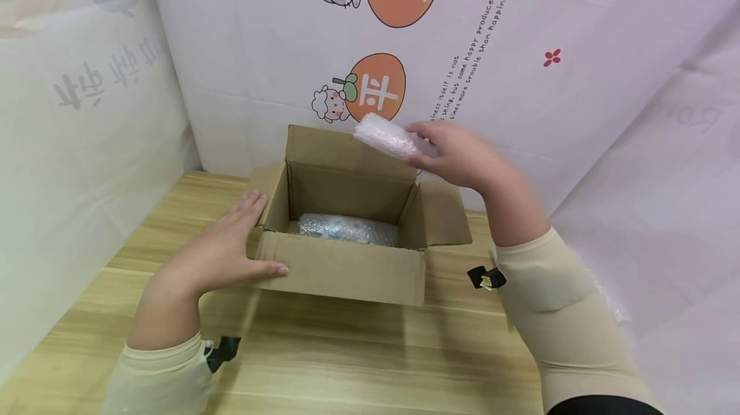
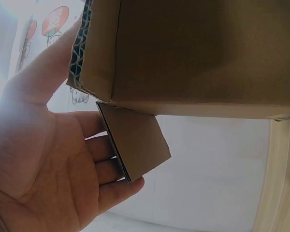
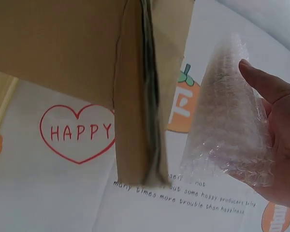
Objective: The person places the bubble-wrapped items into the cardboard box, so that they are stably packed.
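An open cardboard box [image 1: 324, 190] sits on the table with its flaps folded outward. Inside it lies a clear bubble-wrapped bundle [image 1: 347, 229]; the wrap hides what it contains. My left hand [image 1: 228, 248] is at the box's left front corner, thumb on the front flap [image 1: 352, 270]. In the left wrist view its nearly straight fingers [image 2: 104, 150] are against the outside of a side flap [image 2: 133, 140]. Above the box's back right corner, my right hand [image 1: 453, 155] grips a bubble-wrapped package [image 1: 384, 135] between thumb and fingers. The right wrist view shows this package [image 3: 227, 116] beside the box.
The wood-grain table [image 1: 324, 351] extends in front of the box. Close behind stands a white printed cloth backdrop [image 1: 248, 49], with more cloth at both sides. The right flap [image 1: 445, 216] sticks out below my right forearm. Clear plastic wrap [image 1: 607, 296] shows past that forearm.
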`<state>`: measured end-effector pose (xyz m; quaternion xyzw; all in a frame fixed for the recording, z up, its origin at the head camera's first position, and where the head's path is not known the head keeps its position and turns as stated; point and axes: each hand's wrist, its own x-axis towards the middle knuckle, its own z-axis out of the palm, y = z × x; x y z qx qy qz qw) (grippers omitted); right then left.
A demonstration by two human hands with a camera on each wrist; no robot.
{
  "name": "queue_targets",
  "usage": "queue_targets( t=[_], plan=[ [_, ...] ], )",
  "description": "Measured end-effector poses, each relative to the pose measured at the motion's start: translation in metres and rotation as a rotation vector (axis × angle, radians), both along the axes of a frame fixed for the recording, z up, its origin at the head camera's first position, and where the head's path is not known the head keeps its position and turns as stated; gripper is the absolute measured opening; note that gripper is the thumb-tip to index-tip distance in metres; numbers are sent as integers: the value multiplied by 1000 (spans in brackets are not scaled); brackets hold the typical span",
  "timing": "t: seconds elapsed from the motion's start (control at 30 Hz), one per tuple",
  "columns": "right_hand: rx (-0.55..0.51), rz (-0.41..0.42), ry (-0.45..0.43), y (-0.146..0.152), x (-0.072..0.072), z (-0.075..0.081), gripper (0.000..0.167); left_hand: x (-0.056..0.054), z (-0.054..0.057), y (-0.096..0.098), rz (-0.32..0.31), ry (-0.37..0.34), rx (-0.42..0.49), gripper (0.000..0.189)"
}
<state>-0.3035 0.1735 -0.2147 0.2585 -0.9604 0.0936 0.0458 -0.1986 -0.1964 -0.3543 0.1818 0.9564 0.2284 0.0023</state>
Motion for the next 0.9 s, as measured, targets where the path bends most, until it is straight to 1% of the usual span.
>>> queue_targets(
  t=[0.23, 0.47, 0.63, 0.73, 0.9],
  plan=[
    [43, 89, -27, -26, -5, -9, 60, 0, -1, 0, 6, 4, 5, 129],
    [92, 144, -33, -46, -13, -23, 58, 0, -1, -1, 2, 3, -5, 130],
    [118, 187, -54, -57, -15, -32, 55, 1, 1, 0, 3, 3, -9, 130],
    [136, 187, -71, -62, -15, -37, 55, 1, 1, 0, 2, 5, -11, 129],
    [163, 190, -126, -67, -17, -46, 58, 2, 2, 0, 5, 7, -17, 129]
  ],
)
